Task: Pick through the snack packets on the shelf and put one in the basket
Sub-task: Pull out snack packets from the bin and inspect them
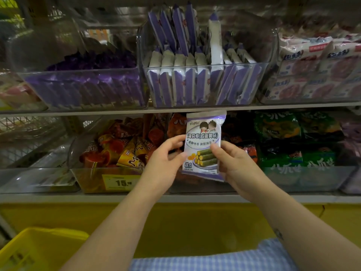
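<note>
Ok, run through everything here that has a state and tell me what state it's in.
Purple-and-white seaweed roll snack packet: sealed, upright, held off the shelf, front facing the camera.
Left hand: fingers pinch the packet's left edge.
Right hand: fingers grip the packet's right edge.
Yellow plastic basket: lower left, packet not in it yet.
Clear plastic bin: upper shelf, packed with packets standing on edge.

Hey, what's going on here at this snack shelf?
A person stands at the shelves and holds one purple and white snack packet upright in front of the lower shelf. The left hand pinches its left edge and the right hand grips its right side. Matching packets stand in a clear bin on the shelf above. The yellow basket waits at the lower left, and the packet is not in it yet.
</note>
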### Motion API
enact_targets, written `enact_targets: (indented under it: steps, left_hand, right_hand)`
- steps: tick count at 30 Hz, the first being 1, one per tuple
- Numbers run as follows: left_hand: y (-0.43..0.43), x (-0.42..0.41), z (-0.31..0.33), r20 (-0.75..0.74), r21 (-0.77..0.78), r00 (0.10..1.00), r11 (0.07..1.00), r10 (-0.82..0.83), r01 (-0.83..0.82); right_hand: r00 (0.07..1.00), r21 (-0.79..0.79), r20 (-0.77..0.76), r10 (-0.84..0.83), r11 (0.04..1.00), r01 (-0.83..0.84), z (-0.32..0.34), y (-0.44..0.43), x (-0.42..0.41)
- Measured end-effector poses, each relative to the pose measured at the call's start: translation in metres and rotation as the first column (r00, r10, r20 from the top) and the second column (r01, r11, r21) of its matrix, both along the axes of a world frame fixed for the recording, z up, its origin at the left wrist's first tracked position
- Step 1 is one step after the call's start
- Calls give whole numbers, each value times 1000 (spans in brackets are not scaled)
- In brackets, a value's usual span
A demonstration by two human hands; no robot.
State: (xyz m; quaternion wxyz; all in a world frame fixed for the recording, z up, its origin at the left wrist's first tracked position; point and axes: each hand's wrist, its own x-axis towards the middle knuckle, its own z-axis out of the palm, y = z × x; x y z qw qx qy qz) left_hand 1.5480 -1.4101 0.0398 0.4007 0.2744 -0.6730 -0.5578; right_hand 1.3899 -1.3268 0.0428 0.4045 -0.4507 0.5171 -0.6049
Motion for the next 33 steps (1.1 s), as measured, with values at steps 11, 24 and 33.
enact_targets:
  steps: [11, 24, 33]
  left_hand:
    - [9, -2, 2, -316, 252, 885, 870, -341, 425]
    - [-8, 1, -5, -259, 67, 960, 990, -103, 124]
    - [-20, 12, -2, -462, 328, 887, 927, -10, 181]
  right_hand:
    - [978, -92, -204, -55, 995, 37, -5, -4, 4]
    - [958, -90, -285, -40, 996, 14, -10, -2, -2]
    - [941, -88, -281, 187, 972, -220, 1, 8, 1]
